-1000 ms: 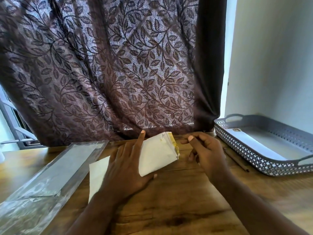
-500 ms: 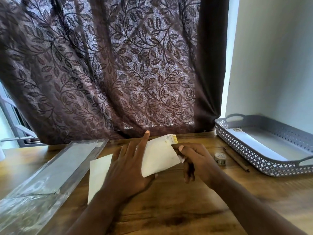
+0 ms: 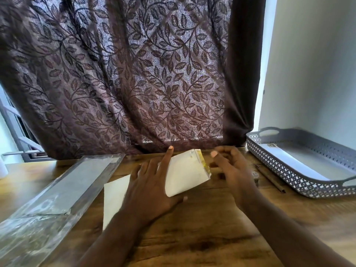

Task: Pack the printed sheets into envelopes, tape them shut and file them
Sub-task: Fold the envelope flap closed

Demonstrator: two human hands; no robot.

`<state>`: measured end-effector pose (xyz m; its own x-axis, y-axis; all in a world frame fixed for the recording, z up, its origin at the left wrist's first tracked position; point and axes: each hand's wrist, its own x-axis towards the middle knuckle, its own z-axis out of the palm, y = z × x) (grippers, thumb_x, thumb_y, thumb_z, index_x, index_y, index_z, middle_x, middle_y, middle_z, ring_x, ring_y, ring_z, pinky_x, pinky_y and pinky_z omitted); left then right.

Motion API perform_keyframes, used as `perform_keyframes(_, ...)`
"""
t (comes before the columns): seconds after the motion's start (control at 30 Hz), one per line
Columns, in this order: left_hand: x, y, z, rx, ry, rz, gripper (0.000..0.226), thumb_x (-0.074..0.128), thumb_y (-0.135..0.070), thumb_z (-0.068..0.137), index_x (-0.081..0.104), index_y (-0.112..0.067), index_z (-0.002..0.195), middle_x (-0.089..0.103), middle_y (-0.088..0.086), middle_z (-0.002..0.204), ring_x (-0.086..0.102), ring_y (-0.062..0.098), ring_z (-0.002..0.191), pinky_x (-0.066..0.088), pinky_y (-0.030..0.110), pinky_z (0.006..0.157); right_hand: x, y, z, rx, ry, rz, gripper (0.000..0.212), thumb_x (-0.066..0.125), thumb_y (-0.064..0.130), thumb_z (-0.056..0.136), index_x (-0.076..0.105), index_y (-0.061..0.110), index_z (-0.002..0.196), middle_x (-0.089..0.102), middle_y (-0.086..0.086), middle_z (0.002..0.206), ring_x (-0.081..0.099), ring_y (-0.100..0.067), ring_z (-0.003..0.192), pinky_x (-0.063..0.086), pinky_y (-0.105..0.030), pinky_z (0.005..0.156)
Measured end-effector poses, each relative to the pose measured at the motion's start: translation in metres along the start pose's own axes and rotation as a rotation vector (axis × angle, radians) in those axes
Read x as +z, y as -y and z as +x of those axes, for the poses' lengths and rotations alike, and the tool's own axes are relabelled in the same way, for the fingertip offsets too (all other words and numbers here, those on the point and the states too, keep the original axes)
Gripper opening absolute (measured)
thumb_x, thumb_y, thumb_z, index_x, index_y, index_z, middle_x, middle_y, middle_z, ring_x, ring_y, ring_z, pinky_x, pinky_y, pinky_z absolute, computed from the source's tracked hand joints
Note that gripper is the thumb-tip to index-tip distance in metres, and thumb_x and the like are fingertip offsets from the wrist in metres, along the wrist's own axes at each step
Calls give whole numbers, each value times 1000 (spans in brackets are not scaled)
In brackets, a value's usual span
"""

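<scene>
White envelope [image 3: 186,170], yellow-taped end: left hand [image 3: 148,189] is pressing it flat, fingers spread; right hand [image 3: 235,170] is hovering beside, blurred, grip unclear. Sealing step probably finishing; next: filing into grey tray [image 3: 273,162].

Bare left hand [image 3: 150,187] and right hand [image 3: 233,170], bare forearms, short nails

A dark brown curtain [image 3: 134,83] with a leaf pattern fills the upper and middle of the frame, and daylight glows through its weave. At the far left edge a strip of window frame [image 3: 11,128] shows beside it. A pale, plain wall [image 3: 312,64] takes the upper right. A wooden table [image 3: 192,243] with visible grain runs across the bottom.
</scene>
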<state>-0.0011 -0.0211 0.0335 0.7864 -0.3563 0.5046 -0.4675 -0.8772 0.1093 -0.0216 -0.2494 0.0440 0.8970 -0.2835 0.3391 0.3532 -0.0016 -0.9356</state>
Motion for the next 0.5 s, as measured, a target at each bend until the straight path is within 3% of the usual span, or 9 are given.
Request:
perform_keyframes(0.07,1,-2,-1,-21,35,-7,129,46,-97,59,-26,-42,151,23,-5,161,26,23,146,23,53,118,4,-10,-2,195,131,-37,79,81,61,72,50,28,136,65,-2,128,66,-22,112,56,-50,95)
perform_keyframes(0.13,2,-5,-2,-27,74,-4,131,46,-99,57,-28,-43,150,23,-5,161,26,22,145,22,52,119,10,-16,-7,344,244,-9,102,87,66,59,42,33,144,62,-4,135,63,-27,120,53,-53,101)
perform_keyframes(0.27,-4,-10,0,-85,173,-40,126,33,-106,51,-22,-49,149,25,-7,161,28,20,145,22,50,119,16,-19,-3,370,201,56,65,78,12,85,49,21,142,64,-9,129,69,-30,110,62,-50,85)
perform_keyframes(0.37,-10,-10,1,-156,189,-42,109,10,-101,59,5,-47,153,45,-7,151,45,21,135,36,47,110,10,-17,2,384,176,7,51,71,0,88,55,26,129,65,-11,121,70,-33,104,61,-54,84)
perform_keyframes(0.5,-15,-6,1,-289,218,-163,64,46,-78,85,47,-38,135,67,-9,123,64,20,112,52,37,91,1,-18,7,339,86,-32,38,68,-4,88,62,20,116,70,-11,109,73,-32,94,61,-55,82)
